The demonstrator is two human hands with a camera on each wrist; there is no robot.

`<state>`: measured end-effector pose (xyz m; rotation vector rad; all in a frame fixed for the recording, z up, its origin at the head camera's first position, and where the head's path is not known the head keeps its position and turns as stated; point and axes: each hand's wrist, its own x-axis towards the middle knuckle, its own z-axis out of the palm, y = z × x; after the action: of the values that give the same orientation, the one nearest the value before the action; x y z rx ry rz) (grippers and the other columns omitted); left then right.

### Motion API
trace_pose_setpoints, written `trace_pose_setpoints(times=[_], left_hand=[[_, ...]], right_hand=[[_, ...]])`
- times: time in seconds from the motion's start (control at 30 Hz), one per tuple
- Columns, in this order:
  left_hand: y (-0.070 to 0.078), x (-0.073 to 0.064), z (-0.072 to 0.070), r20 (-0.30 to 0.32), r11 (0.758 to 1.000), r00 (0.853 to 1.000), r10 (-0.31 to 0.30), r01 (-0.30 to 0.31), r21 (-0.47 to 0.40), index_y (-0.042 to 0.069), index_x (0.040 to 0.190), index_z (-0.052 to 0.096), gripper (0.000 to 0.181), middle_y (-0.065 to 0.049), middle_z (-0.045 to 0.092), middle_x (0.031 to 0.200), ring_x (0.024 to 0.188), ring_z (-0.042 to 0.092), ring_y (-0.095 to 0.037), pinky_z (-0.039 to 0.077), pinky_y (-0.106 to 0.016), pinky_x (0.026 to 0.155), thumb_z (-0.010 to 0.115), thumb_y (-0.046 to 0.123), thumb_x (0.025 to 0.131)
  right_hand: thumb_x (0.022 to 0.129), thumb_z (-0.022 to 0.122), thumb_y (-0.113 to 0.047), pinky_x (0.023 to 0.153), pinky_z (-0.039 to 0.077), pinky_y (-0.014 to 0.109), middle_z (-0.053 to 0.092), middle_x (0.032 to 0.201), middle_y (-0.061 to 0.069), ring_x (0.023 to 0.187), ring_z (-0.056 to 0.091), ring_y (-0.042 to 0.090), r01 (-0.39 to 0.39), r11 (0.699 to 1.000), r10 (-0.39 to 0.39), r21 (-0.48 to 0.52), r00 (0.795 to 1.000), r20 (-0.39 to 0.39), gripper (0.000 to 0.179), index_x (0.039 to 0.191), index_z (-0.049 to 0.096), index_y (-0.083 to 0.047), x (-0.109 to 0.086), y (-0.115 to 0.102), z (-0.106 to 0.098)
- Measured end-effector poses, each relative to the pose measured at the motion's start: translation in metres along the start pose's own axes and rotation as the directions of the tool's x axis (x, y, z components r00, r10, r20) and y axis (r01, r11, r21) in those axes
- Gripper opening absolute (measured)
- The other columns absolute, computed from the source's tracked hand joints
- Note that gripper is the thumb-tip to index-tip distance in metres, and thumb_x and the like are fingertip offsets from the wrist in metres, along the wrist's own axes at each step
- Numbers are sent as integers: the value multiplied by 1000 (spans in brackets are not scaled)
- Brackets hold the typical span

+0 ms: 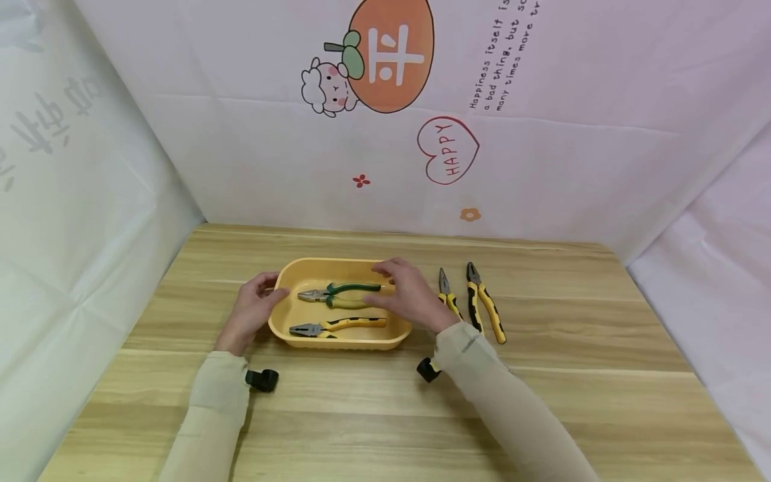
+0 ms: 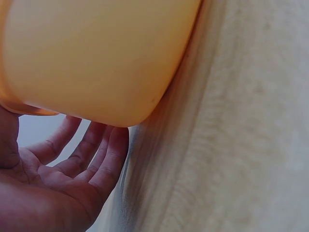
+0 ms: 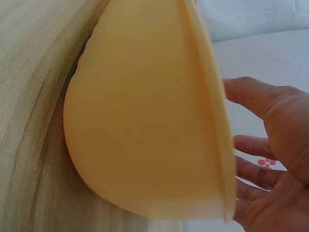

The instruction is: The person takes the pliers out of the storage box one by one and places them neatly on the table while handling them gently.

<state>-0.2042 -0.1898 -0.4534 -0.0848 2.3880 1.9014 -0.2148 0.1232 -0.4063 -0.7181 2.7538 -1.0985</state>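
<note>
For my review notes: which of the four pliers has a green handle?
The upper pliers in the yellow tray, head view: one handle is dark green. The lower pair there and both pairs outside have yellow-and-black handles.

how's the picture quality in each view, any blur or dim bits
Head view: bright, red heart-shaped HAPPY print legible; left wrist: left hand dim, pale wood-grain tabletop blurred; right wrist: rounded yellow plastic tray soft along its lower edge.
</note>
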Motion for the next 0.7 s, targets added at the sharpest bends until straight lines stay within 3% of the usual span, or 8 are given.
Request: trace_pose_setpoints(times=[0.4, 0.7], left_hand=[[2, -1, 0, -5, 1000, 1000, -16, 16, 4, -6, 145, 46, 49, -26, 48, 141, 121, 53, -34, 53, -22, 85, 60, 12, 102], [1, 0, 0, -13, 1000, 1000, -11, 12, 9, -6, 144, 47, 47, -26, 49, 140, 119, 53, -33, 53, -21, 84, 60, 11, 102]], right_hand=[[87, 82, -40, 103, 47, 50, 54, 136, 16, 125, 53, 37, -28, 998, 30, -50, 999, 42, 73, 144, 55, -3, 14, -4, 14], [84, 83, -44, 101, 48, 46, 58, 130, 15, 118, 57, 31, -1, 990, 8, -144, 999, 51, 75, 141, 57, -4, 21, -5, 21]])
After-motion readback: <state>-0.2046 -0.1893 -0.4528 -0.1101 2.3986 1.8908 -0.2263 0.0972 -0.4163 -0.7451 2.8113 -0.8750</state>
